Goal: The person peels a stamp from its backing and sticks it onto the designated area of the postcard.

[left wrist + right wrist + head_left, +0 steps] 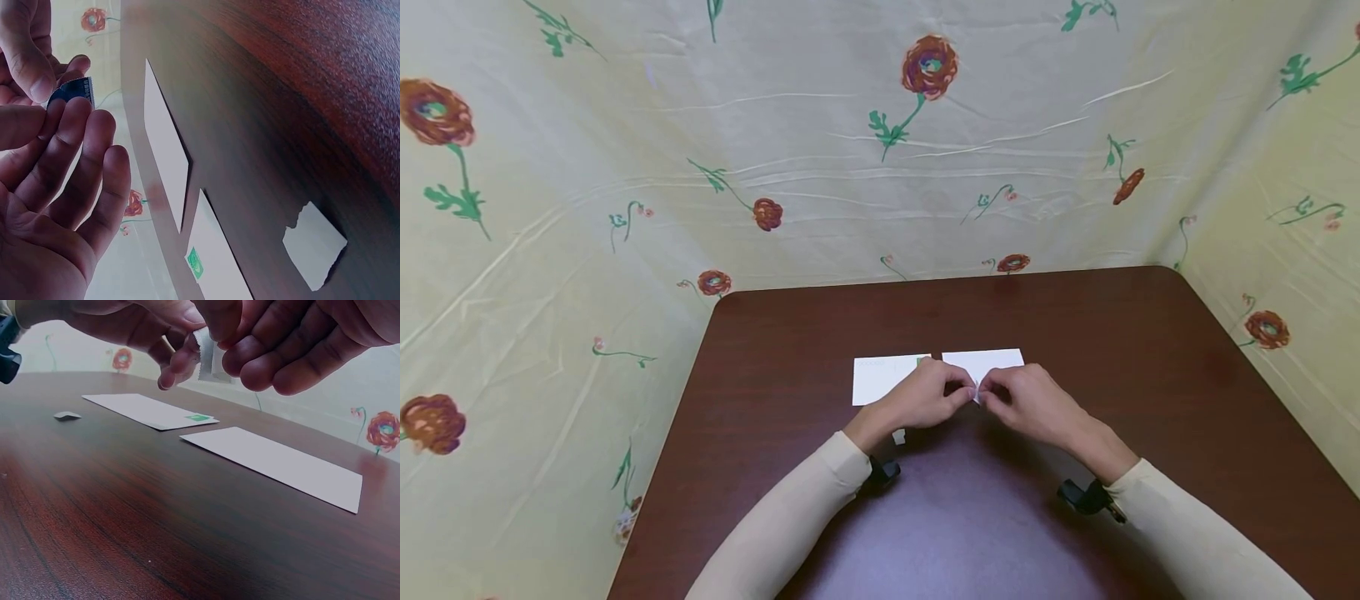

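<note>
Nearest on the bench lies a torn paper scrap; a careless movement could brush it away. Beyond, the left hand and the right hand both pinch a small packet above the bench; uneven pulling may spill any contents toward the white cards farther behind.

I am standing in what is looking like a screened-off recording nook, though whether a home or an office is housing it I cannot tell. Creased, pale sheeting with rust-red flowers is hanging behind and to either side, walling in a dark, wood-grained table with rounded far corners. Black cameras are sitting by both cuffs, marking this as a filming spot.
</note>
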A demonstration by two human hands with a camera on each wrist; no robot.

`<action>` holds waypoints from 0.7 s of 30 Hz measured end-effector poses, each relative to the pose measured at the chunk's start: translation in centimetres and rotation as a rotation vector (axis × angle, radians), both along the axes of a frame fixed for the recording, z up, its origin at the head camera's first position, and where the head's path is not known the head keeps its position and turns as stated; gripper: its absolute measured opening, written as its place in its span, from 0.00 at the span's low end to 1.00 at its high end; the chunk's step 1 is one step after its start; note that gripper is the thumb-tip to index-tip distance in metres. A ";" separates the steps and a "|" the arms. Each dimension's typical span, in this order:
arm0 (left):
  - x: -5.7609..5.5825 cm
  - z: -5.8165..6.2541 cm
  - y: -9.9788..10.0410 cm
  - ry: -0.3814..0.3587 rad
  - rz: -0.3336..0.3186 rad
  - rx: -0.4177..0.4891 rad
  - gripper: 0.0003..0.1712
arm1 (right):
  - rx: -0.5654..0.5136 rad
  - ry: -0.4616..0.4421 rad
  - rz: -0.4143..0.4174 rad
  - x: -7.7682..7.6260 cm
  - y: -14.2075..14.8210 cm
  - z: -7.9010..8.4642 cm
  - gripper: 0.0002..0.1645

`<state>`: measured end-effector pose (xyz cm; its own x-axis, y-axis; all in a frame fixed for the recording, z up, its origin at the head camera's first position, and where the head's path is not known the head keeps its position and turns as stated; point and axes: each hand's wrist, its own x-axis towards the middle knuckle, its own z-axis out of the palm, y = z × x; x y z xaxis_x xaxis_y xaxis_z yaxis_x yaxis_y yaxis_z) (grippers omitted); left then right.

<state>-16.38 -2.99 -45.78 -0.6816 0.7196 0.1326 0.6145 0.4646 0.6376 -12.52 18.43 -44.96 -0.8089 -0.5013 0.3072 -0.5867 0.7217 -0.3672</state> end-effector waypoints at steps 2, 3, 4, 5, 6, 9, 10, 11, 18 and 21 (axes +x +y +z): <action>0.0 0.0 0.0 0.006 0.005 -0.002 0.09 | 0.005 0.001 -0.007 0.0 0.0 0.1 0.02; 0.0 0.1 0.0 0.010 0.006 -0.004 0.09 | 0.008 0.002 -0.011 0.0 0.1 0.1 0.02; 0.0 0.1 0.0 0.007 0.008 -0.002 0.09 | 0.009 0.003 -0.014 0.0 0.1 0.2 0.02; 0.0 0.1 -0.1 0.008 0.011 -0.002 0.09 | 0.009 0.004 -0.018 0.0 0.1 0.2 0.03; 0.0 0.1 -0.1 0.008 0.013 -0.003 0.09 | 0.008 0.007 -0.022 0.0 0.1 0.2 0.03; 0.0 0.1 -0.1 0.008 0.029 -0.009 0.09 | 0.000 0.011 -0.041 -0.1 0.3 0.2 0.04; 0.0 0.1 -0.2 0.012 0.038 -0.015 0.09 | -0.003 0.014 -0.048 -0.1 0.3 0.2 0.04; 0.0 0.1 -0.2 0.019 0.044 -0.021 0.09 | -0.003 0.015 -0.057 -0.1 0.4 0.1 0.04; 0.0 -0.1 -0.4 0.029 0.075 -0.029 0.09 | 0.004 -0.023 -0.117 -0.2 1.0 0.2 0.03; 0.1 -0.1 -0.5 0.029 0.093 -0.029 0.09 | 0.003 -0.032 -0.134 -0.2 1.3 0.2 0.03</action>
<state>-16.28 -3.50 -45.86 -0.7418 0.6573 0.1331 0.5859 0.5386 0.6055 -12.70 19.74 -44.73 -0.8781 -0.3890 0.2787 -0.4729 0.7942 -0.3817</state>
